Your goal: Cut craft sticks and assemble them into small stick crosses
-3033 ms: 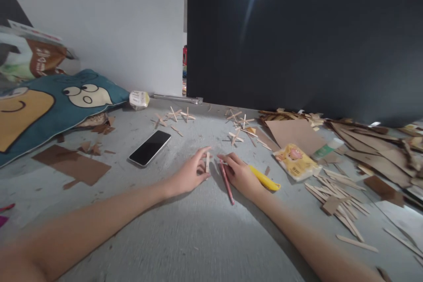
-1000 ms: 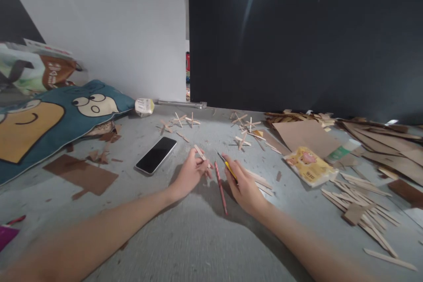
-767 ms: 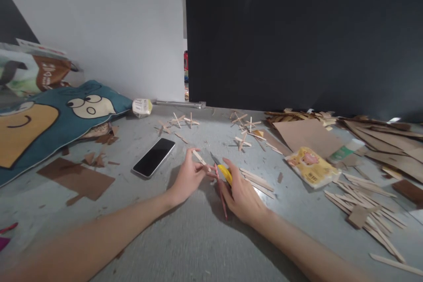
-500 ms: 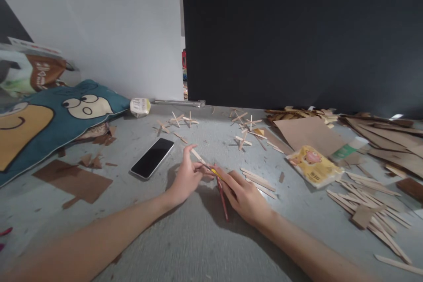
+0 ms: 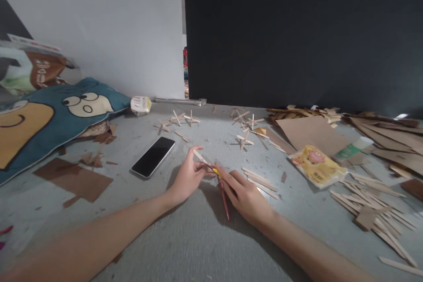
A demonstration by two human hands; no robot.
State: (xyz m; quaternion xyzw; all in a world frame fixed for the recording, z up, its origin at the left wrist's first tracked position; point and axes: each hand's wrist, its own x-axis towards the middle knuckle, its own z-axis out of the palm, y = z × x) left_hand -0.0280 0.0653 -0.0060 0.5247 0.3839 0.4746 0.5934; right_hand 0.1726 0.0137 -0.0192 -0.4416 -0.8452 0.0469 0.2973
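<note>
My left hand (image 5: 191, 175) is closed on a short pale popsicle stick (image 5: 198, 156), held tilted between finger and thumb above the table. My right hand (image 5: 243, 191) grips a yellow utility knife (image 5: 217, 172); most of its handle is hidden under the fingers. Its blade lies against the stick near the left fingertips. Under the right hand a red pencil (image 5: 224, 202) rests on the table, its upper end partly covered. Several loose popsicle sticks (image 5: 260, 180) lie just right of the right hand.
A black phone (image 5: 153, 157) lies left of my hands. Small crossed-stick pieces (image 5: 245, 140) stand farther back. To the right are a yellow tissue pack (image 5: 316, 165), a glue stick (image 5: 353, 149), cardboard (image 5: 304, 133) and a stick pile (image 5: 373, 211). A blue cushion (image 5: 59, 119) sits left.
My right hand has picked up the yellow utility knife from the table and brought its blade to the stick. My left hand has tilted the stick. Over the last half second, both hands barely moved.
</note>
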